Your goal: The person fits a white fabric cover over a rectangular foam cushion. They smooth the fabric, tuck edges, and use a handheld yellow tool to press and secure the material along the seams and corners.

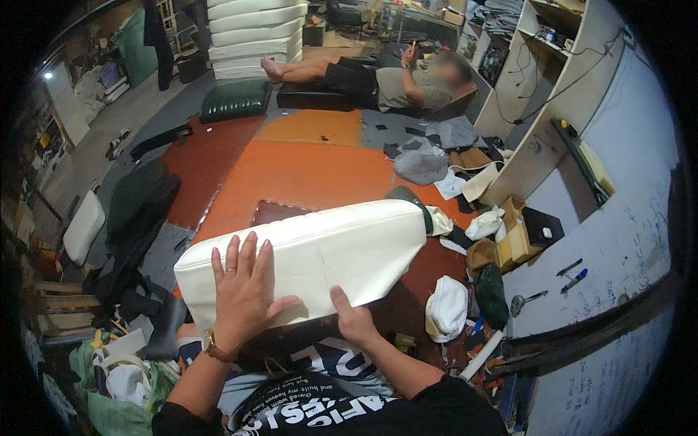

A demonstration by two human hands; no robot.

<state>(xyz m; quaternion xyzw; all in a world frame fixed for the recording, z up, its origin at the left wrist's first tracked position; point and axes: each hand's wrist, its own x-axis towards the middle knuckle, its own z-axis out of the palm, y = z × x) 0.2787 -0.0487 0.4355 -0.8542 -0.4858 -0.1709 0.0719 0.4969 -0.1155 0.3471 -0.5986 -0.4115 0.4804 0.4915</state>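
Note:
A long white padded cushion [327, 254], in a smooth leather-like cover with a seam along its upper edge, stands tilted in front of my body. My left hand [246, 287] lies flat against its left part, fingers spread, with a ring and a wristwatch on that arm. At the cushion's lower edge my right hand [354, 317] grips it, the thumb on the near face and the other fingers hidden behind. Something dark green [408, 200] shows just past the cushion's far right corner.
Beyond lies an orange and dark red floor covering [320, 171]. A person [407, 83] reclines at the back beside stacked white cushions [258, 36] and a green cushion [235, 100]. Fabric scraps [422, 160] and shelving [538, 87] line the right; a green sack [109, 385] sits lower left.

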